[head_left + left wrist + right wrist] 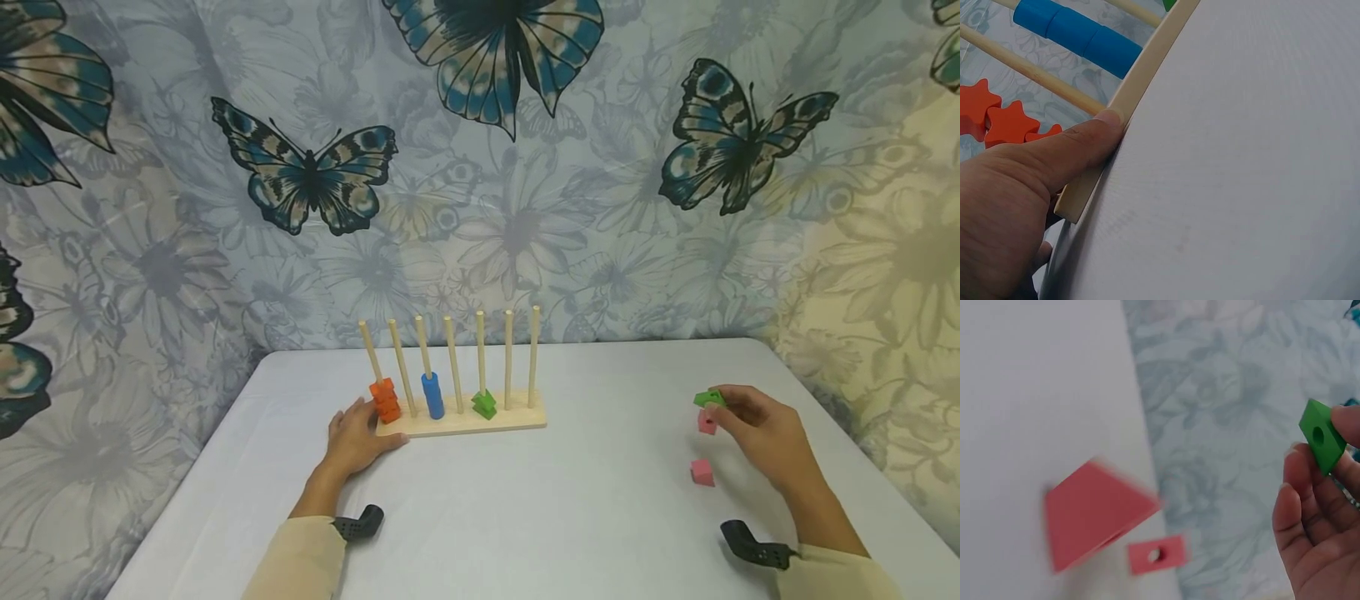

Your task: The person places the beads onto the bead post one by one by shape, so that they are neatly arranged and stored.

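A wooden peg stacker (461, 426) with several upright pegs stands on the table. My left hand (354, 435) grips its left end; in the left wrist view the thumb (1079, 150) presses on the base's front edge and the other fingers are mostly hidden behind. Orange star-shaped blocks (386, 401) sit on the leftmost peg, blue cylinders (432, 396) on the third, and green blocks (484, 405) on the fifth. At the right, my right hand (767, 433) pinches a green block with a hole (1322, 436) between thumb and fingers, above the pink blocks.
One pink block (702, 472) lies on the white table (570, 500) near the right hand, and another pink block (707, 422) lies just behind it. A butterfly-patterned cloth (517, 233) hangs along the table's back edge.
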Available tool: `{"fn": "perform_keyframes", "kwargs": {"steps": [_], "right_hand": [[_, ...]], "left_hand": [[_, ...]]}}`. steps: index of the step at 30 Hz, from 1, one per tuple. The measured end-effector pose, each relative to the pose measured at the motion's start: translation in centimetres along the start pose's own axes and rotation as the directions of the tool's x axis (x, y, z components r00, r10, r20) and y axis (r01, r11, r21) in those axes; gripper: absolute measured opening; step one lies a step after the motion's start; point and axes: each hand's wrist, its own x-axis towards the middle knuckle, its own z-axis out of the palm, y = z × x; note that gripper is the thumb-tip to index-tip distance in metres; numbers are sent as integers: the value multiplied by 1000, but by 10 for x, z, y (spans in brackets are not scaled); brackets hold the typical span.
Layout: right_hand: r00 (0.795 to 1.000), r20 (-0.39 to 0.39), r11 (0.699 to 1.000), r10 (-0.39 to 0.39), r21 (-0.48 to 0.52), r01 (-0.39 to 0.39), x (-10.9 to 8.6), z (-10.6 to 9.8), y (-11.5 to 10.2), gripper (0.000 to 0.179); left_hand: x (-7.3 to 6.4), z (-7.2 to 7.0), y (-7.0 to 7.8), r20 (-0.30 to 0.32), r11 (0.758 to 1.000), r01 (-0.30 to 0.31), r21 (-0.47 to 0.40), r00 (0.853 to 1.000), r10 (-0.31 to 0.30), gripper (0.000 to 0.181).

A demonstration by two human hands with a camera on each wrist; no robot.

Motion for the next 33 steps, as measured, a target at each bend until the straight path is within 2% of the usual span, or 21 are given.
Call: {"fn": "perform_keyframes", "kwargs": {"steps": [6, 15, 24, 29, 33], "right_hand": [[999, -33, 990, -37, 133, 41, 9, -6, -39, 30], [982, -62, 968, -176, 172, 184, 27, -7, -97, 29], [940, -87, 909, -330, 239, 341, 46, 10, -140, 30], [924, -74, 883, -376, 274, 382, 55, 23, -159, 28], [922, -63, 876, -382, 293, 383, 60, 34, -172, 26]], "left_hand": [[-1, 0, 0, 7, 1000, 5, 15, 1000, -5, 92], [-2, 0, 0, -2, 1000, -3, 7, 1000, 3, 93], [-1, -1, 1, 11, 1000, 12, -12, 1000, -12, 94], [-2, -1, 3, 13, 1000, 17, -8, 1000, -17, 92], [-2, -1, 3, 12, 1000, 13, -8, 1000, -13, 92]]}}
